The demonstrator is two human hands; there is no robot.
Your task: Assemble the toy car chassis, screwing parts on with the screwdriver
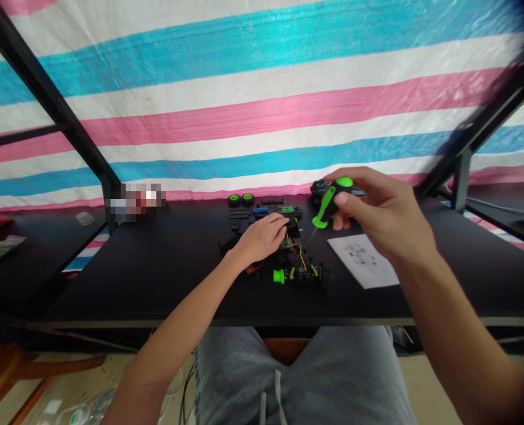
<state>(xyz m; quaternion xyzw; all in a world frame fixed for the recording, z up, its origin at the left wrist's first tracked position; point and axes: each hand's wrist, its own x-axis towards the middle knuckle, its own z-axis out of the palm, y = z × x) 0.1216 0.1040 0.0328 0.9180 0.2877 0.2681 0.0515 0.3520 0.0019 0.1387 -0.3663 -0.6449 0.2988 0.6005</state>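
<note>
My right hand (379, 215) grips the handle of a green and black screwdriver (329, 205), its thin shaft slanting down and left. The tip is close to a partly assembled toy car chassis (305, 273) with yellow and red wires; whether it touches cannot be made out. Bent and held together, the fingers of my left hand (268, 233) lie over the chassis's far part, and what they grip is hidden beneath them. A bright green wheel hub (279, 276) sticks out at the chassis's near left. Beside the chassis lies a white sheet (368, 278) bearing several small dark parts.
Two black tyres with green rims (241, 200) stand at the black table's back edge. Near them are a blue cylinder (260, 210), a green part (287, 209) and flat black strips (239, 213). Black frame posts (110, 198) rise on both sides before a striped sheet (262, 127).
</note>
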